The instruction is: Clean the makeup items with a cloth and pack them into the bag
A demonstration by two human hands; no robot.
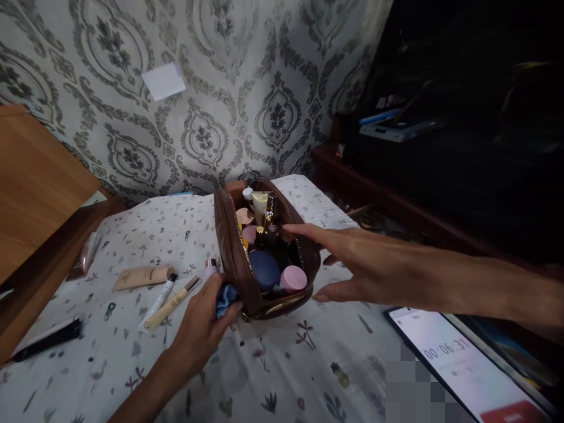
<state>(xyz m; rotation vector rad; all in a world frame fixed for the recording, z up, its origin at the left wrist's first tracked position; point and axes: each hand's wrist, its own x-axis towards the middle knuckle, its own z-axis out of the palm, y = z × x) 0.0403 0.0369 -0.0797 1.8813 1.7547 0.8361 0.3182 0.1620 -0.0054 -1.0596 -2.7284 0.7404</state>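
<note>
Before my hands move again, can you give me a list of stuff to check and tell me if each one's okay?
1. Bag open: ok. The brown bag is unzipped, with its contents showing.
2. Left hand's hold: ok. The left hand has the blue cloth beside the bag.
3. Right hand free: ok. The right hand appears to hold nothing, its index finger over the bag's opening.
4. Space at the bag's bottom: cannot tell. Things inside hide it.
5. Sheet clear of tubes: not ok. The beige tube lies on the patterned sheet.
</note>
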